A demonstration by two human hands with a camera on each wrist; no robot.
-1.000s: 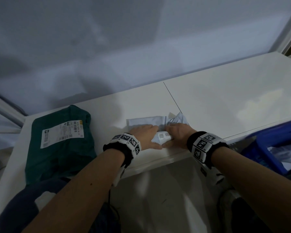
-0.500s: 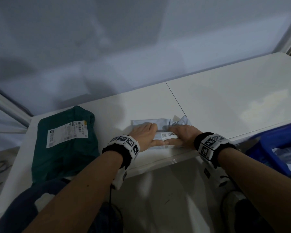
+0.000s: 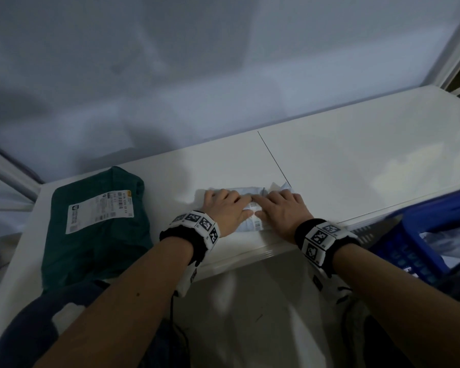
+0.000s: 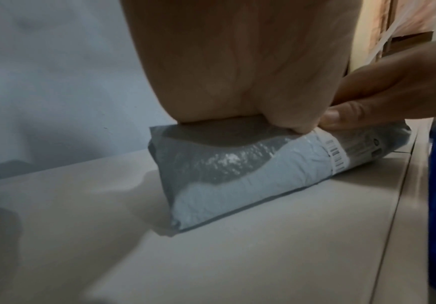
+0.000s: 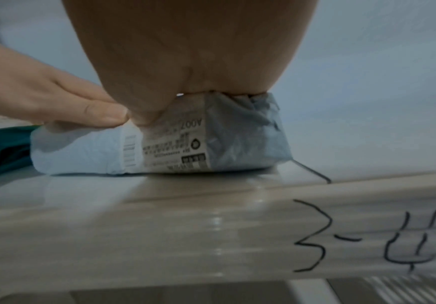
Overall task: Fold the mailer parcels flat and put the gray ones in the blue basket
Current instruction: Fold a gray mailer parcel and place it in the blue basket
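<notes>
A gray mailer parcel (image 3: 250, 192) with a white label lies folded near the front edge of the white table (image 3: 356, 168). My left hand (image 3: 223, 205) lies flat on its left half, and my right hand (image 3: 282, 208) lies flat on its right half, both pressing down with straight fingers. In the left wrist view the parcel (image 4: 237, 168) bulges under my palm (image 4: 237, 61). The right wrist view shows its label (image 5: 175, 144) under my right palm (image 5: 185, 51). The blue basket (image 3: 422, 235) stands at the right, below the table edge.
A dark green mailer parcel (image 3: 96, 224) with a white label lies on the table's left part. The basket holds something gray (image 3: 452, 243). A wall stands behind the table. "3-4" (image 5: 367, 240) is written on the table's front edge.
Both hands have spread flatter over the gray parcel and moved a little further onto it. The parcel looks more pressed down. The camera has shifted slightly.
</notes>
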